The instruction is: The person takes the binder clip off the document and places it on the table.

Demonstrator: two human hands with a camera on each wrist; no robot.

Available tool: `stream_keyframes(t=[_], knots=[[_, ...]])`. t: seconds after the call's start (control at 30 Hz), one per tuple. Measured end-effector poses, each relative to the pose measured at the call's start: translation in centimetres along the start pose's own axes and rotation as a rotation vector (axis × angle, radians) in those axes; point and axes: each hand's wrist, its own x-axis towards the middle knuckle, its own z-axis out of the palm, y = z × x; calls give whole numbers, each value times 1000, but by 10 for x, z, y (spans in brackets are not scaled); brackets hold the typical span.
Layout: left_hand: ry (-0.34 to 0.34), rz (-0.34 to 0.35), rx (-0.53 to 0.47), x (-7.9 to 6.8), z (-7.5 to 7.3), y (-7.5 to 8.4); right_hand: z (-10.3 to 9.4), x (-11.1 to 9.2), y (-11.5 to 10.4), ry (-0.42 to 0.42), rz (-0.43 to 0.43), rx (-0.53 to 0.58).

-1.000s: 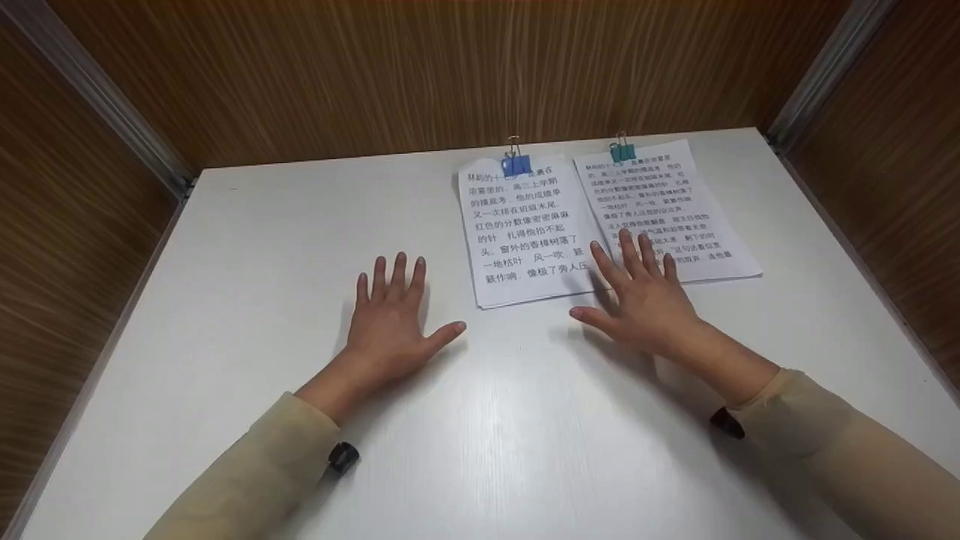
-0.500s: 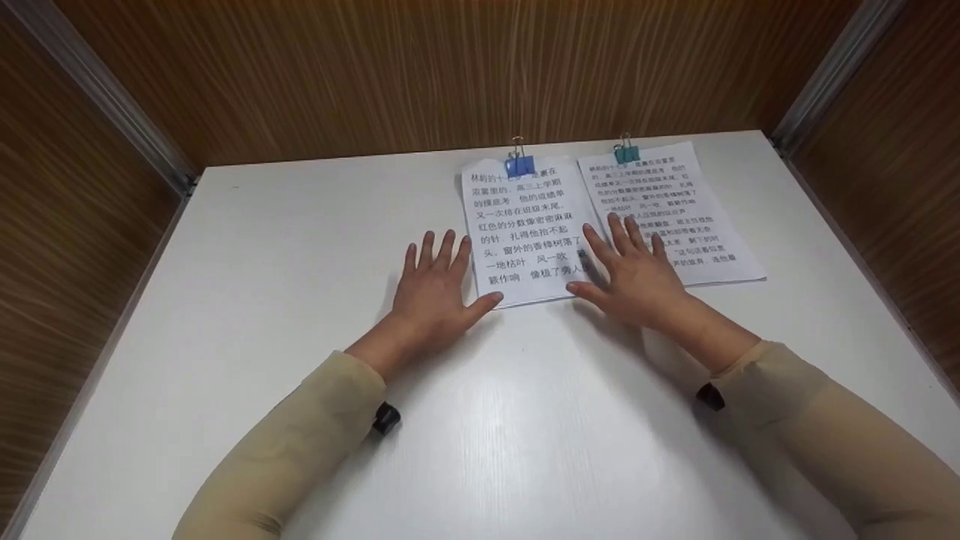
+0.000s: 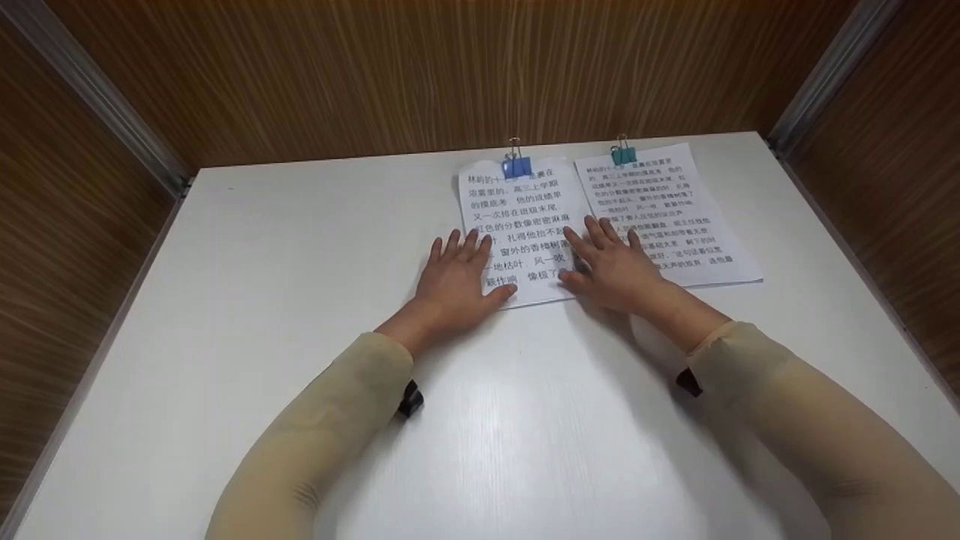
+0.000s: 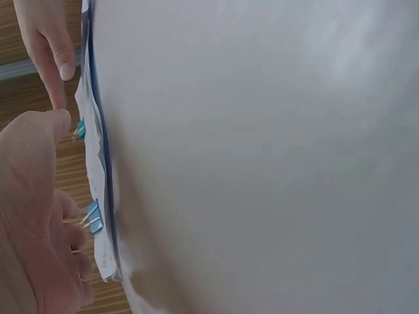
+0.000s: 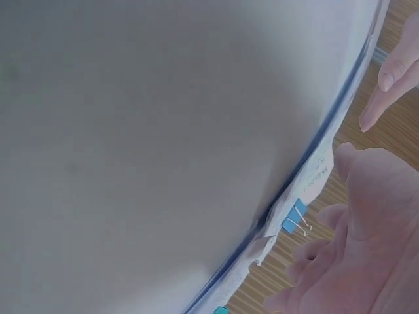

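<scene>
Two stacks of printed paper lie side by side on a white table. A blue binder clip is at the top of the left stack; a teal binder clip is on the right stack. Over the lower left corner of the left stack, my left hand is spread with its fingers extended. My right hand, also spread, overlaps the neighbouring edges of both stacks. In the left wrist view, the left hand hovers above the pages, holding nothing. The right wrist view shows the right hand likewise raised and holding nothing.
Wood-grain panels stand behind the table and along both sides, with metal strips at the corners. Under each sleeve cuff shows a small black device. Both clips' wire handles stick out toward the back panel.
My left hand has moved right and forward from the bare table to over the left stack. My right hand has shifted slightly left and forward. The stacks have stayed in place.
</scene>
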Motion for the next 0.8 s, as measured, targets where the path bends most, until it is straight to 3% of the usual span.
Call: stream_keyframes(t=[0.4, 0.8], knots=[[-130, 14, 84, 8, 3, -5, 3, 8, 2, -117, -39, 66], [-155, 42, 93, 9, -5, -2, -2, 4, 2, -94, -45, 107]])
